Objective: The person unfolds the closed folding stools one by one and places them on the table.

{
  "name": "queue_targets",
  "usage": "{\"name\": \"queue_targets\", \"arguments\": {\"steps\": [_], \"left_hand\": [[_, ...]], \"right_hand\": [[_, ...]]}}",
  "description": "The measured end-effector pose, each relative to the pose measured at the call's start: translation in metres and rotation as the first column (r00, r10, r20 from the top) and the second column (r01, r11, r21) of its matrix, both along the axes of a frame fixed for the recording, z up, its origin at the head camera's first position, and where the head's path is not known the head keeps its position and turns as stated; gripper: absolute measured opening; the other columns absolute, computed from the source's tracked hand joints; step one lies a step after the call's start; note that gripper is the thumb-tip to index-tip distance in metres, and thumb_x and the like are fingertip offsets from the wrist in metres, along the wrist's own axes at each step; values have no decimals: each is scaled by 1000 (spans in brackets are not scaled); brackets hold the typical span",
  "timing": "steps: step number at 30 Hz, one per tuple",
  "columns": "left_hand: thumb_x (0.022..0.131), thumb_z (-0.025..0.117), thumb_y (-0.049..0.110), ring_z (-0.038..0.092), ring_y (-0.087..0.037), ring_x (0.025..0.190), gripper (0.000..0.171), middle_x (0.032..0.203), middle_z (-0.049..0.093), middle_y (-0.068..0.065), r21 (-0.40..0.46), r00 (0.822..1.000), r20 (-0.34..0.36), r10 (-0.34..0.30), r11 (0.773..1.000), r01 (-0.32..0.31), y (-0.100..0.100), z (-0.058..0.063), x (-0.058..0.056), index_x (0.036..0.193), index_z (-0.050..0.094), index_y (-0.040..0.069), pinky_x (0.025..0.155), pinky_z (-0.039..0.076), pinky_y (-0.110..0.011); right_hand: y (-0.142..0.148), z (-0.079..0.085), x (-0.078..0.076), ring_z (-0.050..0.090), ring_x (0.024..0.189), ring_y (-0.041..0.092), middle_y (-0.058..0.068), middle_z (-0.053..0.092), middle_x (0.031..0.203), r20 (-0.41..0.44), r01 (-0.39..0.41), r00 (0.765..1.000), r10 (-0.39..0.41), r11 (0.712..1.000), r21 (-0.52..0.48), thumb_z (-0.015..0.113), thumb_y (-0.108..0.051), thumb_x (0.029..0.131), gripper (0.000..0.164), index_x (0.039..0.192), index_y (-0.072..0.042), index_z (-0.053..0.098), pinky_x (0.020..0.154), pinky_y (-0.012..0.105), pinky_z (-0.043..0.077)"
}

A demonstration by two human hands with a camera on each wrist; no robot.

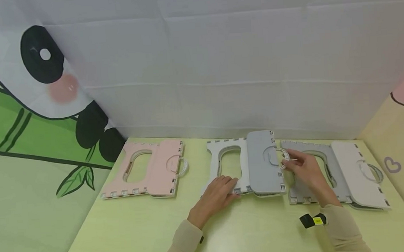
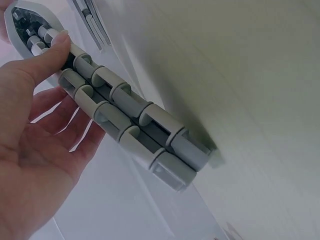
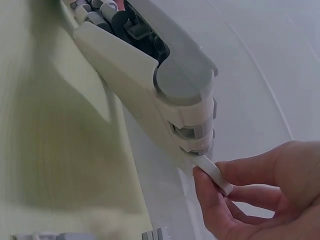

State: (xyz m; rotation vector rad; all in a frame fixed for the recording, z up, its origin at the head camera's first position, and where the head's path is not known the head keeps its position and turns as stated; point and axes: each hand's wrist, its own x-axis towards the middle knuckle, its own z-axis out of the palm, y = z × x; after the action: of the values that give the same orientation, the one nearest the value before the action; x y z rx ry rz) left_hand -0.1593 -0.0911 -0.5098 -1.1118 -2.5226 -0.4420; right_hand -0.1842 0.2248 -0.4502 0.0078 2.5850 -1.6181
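Observation:
A folded step stool [image 1: 262, 162] in white and blue-grey lies flattened in the middle of the table. My left hand [image 1: 219, 194] grips its near hinged edge, the thumb on one face and the fingers behind it. In the left wrist view the interlocking hinge edge [image 2: 130, 110] runs out past the left hand [image 2: 45, 110]. My right hand [image 1: 305, 169] pinches the stool's white loop handle [image 1: 283, 157] between thumb and fingers. The right wrist view shows the right hand [image 3: 265, 185] on the handle [image 3: 214, 174], at the end of the folded stool [image 3: 145, 75].
A pink folded stool [image 1: 157, 168] lies to the left. On the right, a grey and white folded stool [image 1: 360, 173] lies partly under my right forearm. Pale cloth [image 1: 218, 62] hangs behind the light yellow-green table [image 1: 146, 231]. A black strap with a yellow tag [image 1: 312, 220] hangs by the right wrist.

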Motion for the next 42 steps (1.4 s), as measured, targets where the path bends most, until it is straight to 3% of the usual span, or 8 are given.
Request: {"name": "queue_targets", "arguments": {"steps": [3, 6, 9, 14, 21, 24, 31, 42], "left_hand": [[90, 80, 31, 64, -19, 93, 46, 107, 70, -6, 9, 1000, -2, 1, 1000, -1, -1, 1, 2, 123, 66, 3, 84, 54, -32], [90, 80, 30, 64, -18, 93, 45, 108, 70, -6, 25, 1000, -6, -2, 1000, 3, 0, 2, 2, 123, 67, 3, 84, 54, -32], [91, 80, 28, 64, -18, 92, 43, 108, 70, -6, 46, 1000, -7, -6, 999, 7, 2, 3, 1, 122, 67, 2, 83, 54, -31], [91, 80, 26, 65, -18, 92, 42, 108, 71, -7, 66, 1000, 11, -8, 998, 7, 5, 5, 1, 122, 68, 1, 82, 55, -31], [90, 81, 26, 65, -18, 92, 44, 108, 70, -7, 88, 1000, 8, -10, 996, 10, 7, 5, 1, 124, 67, 1, 81, 55, -31], [91, 80, 27, 65, -18, 91, 44, 108, 70, -7, 98, 999, 30, -11, 995, 8, 7, 7, 1, 125, 67, 1, 80, 55, -30], [89, 81, 28, 64, -17, 88, 48, 106, 70, -7, 145, 999, 27, -23, 989, 19, 9, 6, 2, 125, 67, 0, 75, 54, -28], [89, 81, 25, 67, -19, 93, 51, 110, 71, -9, 235, 998, 46, -47, 971, 35, 11, 6, 3, 128, 64, -3, 78, 56, -28]], "right_hand": [[0, 4, 1, 73, 92, 12, 30, 53, 144, -24, -3, 1000, 3, 1000, -9, 64, -21, 104, 59, 154, 1, 42, 81, 10, 49], [0, 9, 3, 72, 90, 8, 29, 55, 142, -45, 0, 999, 1, 1000, 30, 63, -24, 105, 58, 154, -1, 43, 81, 10, 48], [1, 16, 4, 70, 88, 2, 27, 57, 141, -54, 6, 999, -2, 998, 66, 62, -29, 105, 59, 155, -4, 43, 89, 21, 49], [1, 26, 4, 68, 86, -4, 29, 51, 146, -49, -10, 999, 11, 1000, 26, 60, -27, 106, 60, 157, -3, 39, 106, 51, 46], [0, 34, 4, 68, 86, -3, 28, 52, 146, -53, 8, 999, -7, 1000, 8, 62, -27, 105, 60, 156, -4, 41, 110, 60, 41], [0, 37, 4, 68, 86, -2, 28, 54, 144, -66, 17, 998, -16, 1000, 14, 62, -27, 105, 59, 156, -4, 42, 109, 56, 43], [-2, 41, 2, 67, 90, -3, 29, 54, 141, -95, 18, 995, -27, 996, -93, 64, -21, 104, 55, 152, 1, 47, 84, 16, 56], [-5, 58, 3, 66, 92, -4, 27, 45, 148, -86, 2, 996, -19, 981, -194, 66, -21, 103, 60, 154, 1, 43, 84, 17, 56]]}}
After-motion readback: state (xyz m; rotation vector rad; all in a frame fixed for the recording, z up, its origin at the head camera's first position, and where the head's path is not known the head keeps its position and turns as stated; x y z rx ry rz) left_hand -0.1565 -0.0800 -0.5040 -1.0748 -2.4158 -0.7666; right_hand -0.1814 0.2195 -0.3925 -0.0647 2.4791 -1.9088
